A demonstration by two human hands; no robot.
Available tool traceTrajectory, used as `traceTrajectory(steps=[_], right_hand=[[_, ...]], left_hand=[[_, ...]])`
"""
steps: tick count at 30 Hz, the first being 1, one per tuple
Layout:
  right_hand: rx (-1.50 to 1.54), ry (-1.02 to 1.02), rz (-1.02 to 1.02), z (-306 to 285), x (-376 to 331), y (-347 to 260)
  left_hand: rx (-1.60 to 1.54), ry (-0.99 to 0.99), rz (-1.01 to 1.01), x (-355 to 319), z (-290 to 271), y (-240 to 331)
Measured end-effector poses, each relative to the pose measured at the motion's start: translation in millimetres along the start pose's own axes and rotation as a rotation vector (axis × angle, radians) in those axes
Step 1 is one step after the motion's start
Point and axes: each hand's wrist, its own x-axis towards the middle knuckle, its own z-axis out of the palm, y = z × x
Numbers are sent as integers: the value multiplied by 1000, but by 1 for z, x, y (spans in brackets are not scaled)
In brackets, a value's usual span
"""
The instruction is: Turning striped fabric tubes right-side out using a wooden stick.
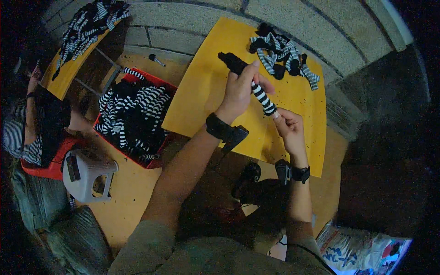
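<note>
grey stool [85, 176] | block wall [170, 42] | white bag [355, 254] | probably green sacks [81, 236]

The scene was dimly lit and speckled with grain, its corners swallowed by black. The table [197, 91] was clearly lit, while the space below its near edge was sunk in deep shadow. The wall [172, 41] was bowed by the fisheye lens; bluish light was caught at upper right.
</note>
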Motion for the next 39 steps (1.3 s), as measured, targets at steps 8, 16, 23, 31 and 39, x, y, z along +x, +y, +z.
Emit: traceTrajectory(steps=[8, 16, 23, 31, 39], right_hand=[[-11, -42, -36, -4, 0, 11], [82, -99, -23, -8, 6, 29], [19, -177, -9, -33, 12, 15], [5, -117, -1, -13, 7, 23], [47, -67, -34, 12, 1, 15]], left_hand=[[-293, 24, -61, 8, -22, 25], [-326, 51, -112, 0, -13, 18], [-314, -54, -97, -2, -13, 33], [-318, 15, -4, 4, -22, 31], [-242, 147, 14, 3, -17, 24]])
